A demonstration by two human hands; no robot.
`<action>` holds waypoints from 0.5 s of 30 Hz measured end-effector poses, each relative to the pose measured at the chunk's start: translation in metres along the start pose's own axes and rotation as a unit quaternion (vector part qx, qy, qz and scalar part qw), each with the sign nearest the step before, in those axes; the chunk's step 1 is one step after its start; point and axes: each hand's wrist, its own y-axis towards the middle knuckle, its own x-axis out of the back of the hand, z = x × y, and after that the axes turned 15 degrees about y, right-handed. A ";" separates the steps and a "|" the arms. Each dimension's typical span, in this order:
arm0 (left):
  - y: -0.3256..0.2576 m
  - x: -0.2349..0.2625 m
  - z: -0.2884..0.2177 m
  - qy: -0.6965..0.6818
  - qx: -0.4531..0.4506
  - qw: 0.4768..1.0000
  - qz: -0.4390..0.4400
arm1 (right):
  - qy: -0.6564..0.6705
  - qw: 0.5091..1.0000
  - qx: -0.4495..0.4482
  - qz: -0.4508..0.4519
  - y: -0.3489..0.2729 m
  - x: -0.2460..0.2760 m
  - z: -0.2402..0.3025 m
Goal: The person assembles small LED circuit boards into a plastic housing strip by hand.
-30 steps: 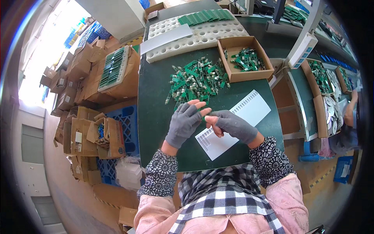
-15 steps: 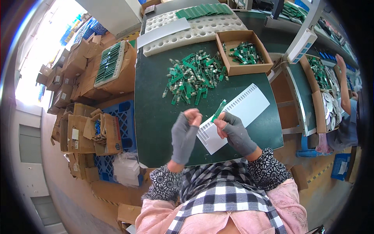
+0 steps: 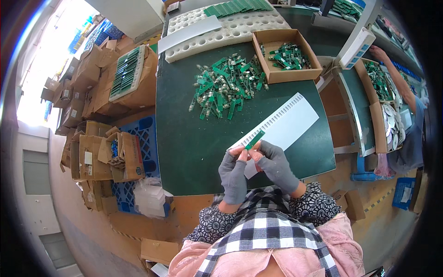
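Since the earlier frames, both hands are seen raised a little higher over the mat, and the small green circuit strip [image 3: 254,139] is now held tilted, its upper end pointing toward 1 o'clock.

At 9 o'clock from the hands, stacked cardboard boxes [image 3: 99,152] and a blue plastic crate [image 3: 138,138] are located on the floor. At 11 o'clock, a larger carton [image 3: 131,81] is loaded with a tray of green boards.

The left hand [image 3: 234,173] is covered by a grey fingerless glove. Its bare thumb and forefinger are closed together on the lower end of the strip. The right hand [image 3: 276,165], gloved likewise, is positioned just beside the left one; its fingertips are pinched on the same lower end, so the strip is gripped by both hands at once.

The dark green mat [image 3: 184,138] is spread beneath the hands. At 12 o'clock from the hands, a loose pile of green circuit strips [image 3: 226,85] is spread on the mat. Beyond it, a white foam tray with round holes [image 3: 230,30] is laid across the far edge.

A white toothed card [image 3: 288,124] is lying on the mat at 1 o'clock, partly under the right hand. A cardboard box of green strips [image 3: 286,55] is set farther out at 1 o'clock. At 2 o'clock, the arm of another person [image 3: 397,78] is extended over a neighbouring bench.
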 end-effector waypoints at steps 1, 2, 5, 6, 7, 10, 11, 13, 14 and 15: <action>-0.001 0.002 -0.002 0.001 0.001 1.000 0.006 | 0.000 1.000 -0.002 0.000 0.002 0.010 0.000; -0.003 0.005 -0.006 0.001 0.004 1.000 0.005 | -0.167 0.982 0.078 0.029 0.008 0.030 0.001; -0.015 0.013 -0.015 0.122 0.022 0.991 0.053 | -0.485 0.841 0.242 0.011 0.028 0.060 0.037; -0.022 0.014 -0.013 0.153 -0.009 0.979 0.135 | -0.485 0.841 0.240 0.012 0.030 0.073 0.038; -0.028 0.013 -0.012 0.181 -0.040 0.957 0.222 | -0.524 0.819 0.231 -0.017 0.029 0.090 0.038; -0.031 0.022 0.004 0.252 -0.044 0.938 0.234 | -0.567 0.792 0.214 -0.074 0.017 0.102 0.027; -0.031 0.026 0.006 0.278 -0.041 0.932 0.229 | -0.571 0.787 0.206 -0.111 0.007 0.100 0.021; -0.029 0.027 0.005 0.270 -0.029 0.940 0.205 | -0.565 0.792 0.197 -0.122 -0.001 0.094 0.018; -0.026 0.028 0.003 0.274 -0.038 0.936 0.216 | -0.571 0.784 0.211 -0.121 -0.002 0.095 0.016; -0.024 0.029 0.002 0.278 -0.047 0.932 0.226 | -0.575 0.777 0.226 -0.120 -0.003 0.096 0.015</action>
